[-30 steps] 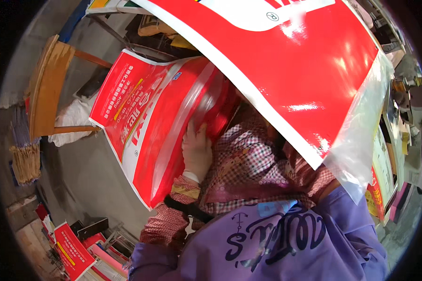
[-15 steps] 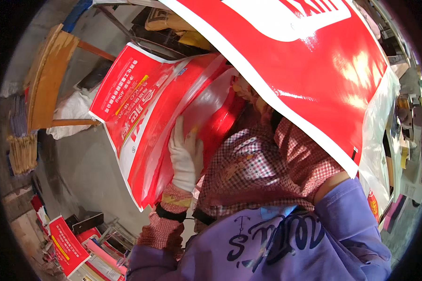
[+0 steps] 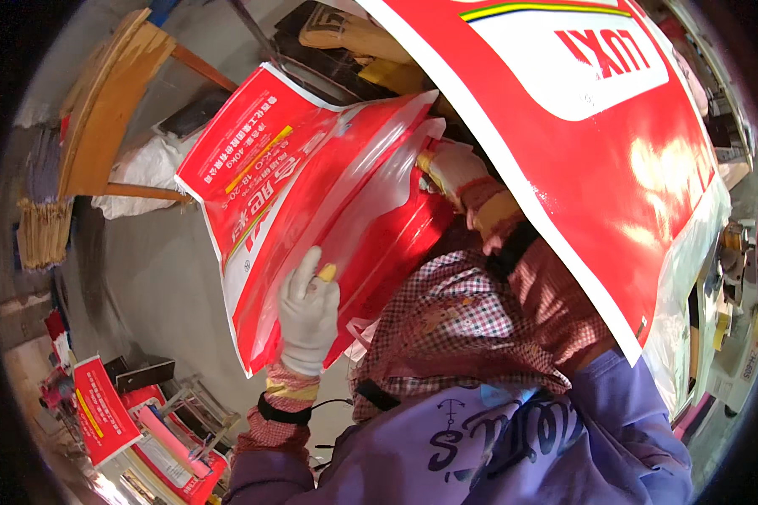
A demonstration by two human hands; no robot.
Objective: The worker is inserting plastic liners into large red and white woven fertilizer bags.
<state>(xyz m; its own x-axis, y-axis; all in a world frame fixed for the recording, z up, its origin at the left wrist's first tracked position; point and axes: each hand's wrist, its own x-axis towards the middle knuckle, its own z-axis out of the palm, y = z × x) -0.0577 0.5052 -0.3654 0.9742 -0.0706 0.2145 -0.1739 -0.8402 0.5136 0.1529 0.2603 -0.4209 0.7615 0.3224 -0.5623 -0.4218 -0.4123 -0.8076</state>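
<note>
A red and white bag with a shiny, pale plastic layer lies in front of me. My left hand, in a white glove with a yellow fingertip cover, rests against its near part, fingers apart and partly bent. At the bag's far right edge my right hand, also gloved, appears to pinch the layered edge; the fingertips are partly hidden. A second large red and white bag hangs across my right forearm and covers part of it.
A wooden chair-like frame stands at left beside a white sack and a stack of brown-edged sheets. More red bags lie at lower left by a metal frame. Clear plastic hangs at right.
My right hand has come into sight at the front bag's far edge. The left hand has slid slightly nearer and its fingers have bent. The overhanging bag has shifted down and right.
</note>
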